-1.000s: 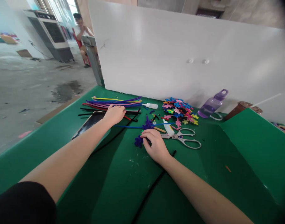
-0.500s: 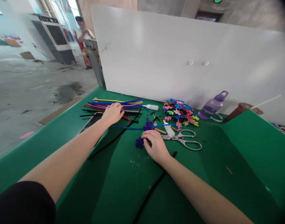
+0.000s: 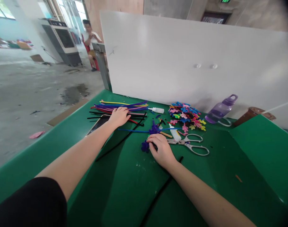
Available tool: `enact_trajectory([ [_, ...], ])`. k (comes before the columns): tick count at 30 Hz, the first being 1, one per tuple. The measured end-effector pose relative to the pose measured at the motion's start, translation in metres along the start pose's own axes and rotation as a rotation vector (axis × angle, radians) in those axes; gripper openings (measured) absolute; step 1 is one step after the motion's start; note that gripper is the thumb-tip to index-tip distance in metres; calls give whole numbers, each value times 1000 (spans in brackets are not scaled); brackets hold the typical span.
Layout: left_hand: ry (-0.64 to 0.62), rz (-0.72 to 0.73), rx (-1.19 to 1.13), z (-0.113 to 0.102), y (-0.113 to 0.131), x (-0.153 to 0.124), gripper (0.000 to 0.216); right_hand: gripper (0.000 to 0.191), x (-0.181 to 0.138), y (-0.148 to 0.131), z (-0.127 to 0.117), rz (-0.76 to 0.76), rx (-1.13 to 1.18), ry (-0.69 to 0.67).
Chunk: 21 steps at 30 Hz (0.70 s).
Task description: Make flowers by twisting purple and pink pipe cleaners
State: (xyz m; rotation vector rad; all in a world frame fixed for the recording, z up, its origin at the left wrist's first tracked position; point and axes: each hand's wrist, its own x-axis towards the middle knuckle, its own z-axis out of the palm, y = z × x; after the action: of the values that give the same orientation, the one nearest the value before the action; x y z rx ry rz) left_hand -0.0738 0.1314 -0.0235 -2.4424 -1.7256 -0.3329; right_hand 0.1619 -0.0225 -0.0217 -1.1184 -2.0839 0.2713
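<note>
My left hand (image 3: 119, 116) lies over a bundle of coloured pipe cleaners (image 3: 134, 106) at the back left of the table, its fingers resting across the stems. Whether it grips any of them cannot be made out. My right hand (image 3: 162, 149) is closed on a small purple pipe-cleaner flower (image 3: 145, 146), low over the table. Just behind it sits another purple fuzzy piece (image 3: 154, 128) with a blue pipe cleaner (image 3: 134, 130) stretching to the left. Grey-handled scissors (image 3: 196, 150) lie right of my right hand, near a white glue bottle (image 3: 174, 132).
A heap of colourful pipe-cleaner flowers (image 3: 186, 114) stands by the white panel (image 3: 158, 60). Farther right are a purple water bottle (image 3: 221, 110), a brown cup (image 3: 249, 116) and a green board (image 3: 264, 148). A phone (image 3: 98, 124) lies under my left forearm. A person (image 3: 93, 44) sits in the background.
The whole view has shifted slightly, so everything appears a little farther right. Both hands keep their places relative to the pipe cleaners and the purple flower.
</note>
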Motion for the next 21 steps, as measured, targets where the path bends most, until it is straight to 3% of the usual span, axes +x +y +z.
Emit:
enact_trajectory([
  [7,17,-4,-37,-3,-7,3,38,18,-1,1,1,-17,-10,9],
  [13,130,57,-83,-24,-9,-1,37,18,-2,-1,-1,-31,-24,16],
  [16,241,58,-111,-43,-4,-8,39,19,-2,-4,-3,-37,-30,32],
  [18,439,74,-235,-59,5,-16,36,20,-3,-5,-4,-42,-35,41],
  [21,635,82,-487,-83,29,-34,29,21,-3,-6,-5,-60,-40,60],
])
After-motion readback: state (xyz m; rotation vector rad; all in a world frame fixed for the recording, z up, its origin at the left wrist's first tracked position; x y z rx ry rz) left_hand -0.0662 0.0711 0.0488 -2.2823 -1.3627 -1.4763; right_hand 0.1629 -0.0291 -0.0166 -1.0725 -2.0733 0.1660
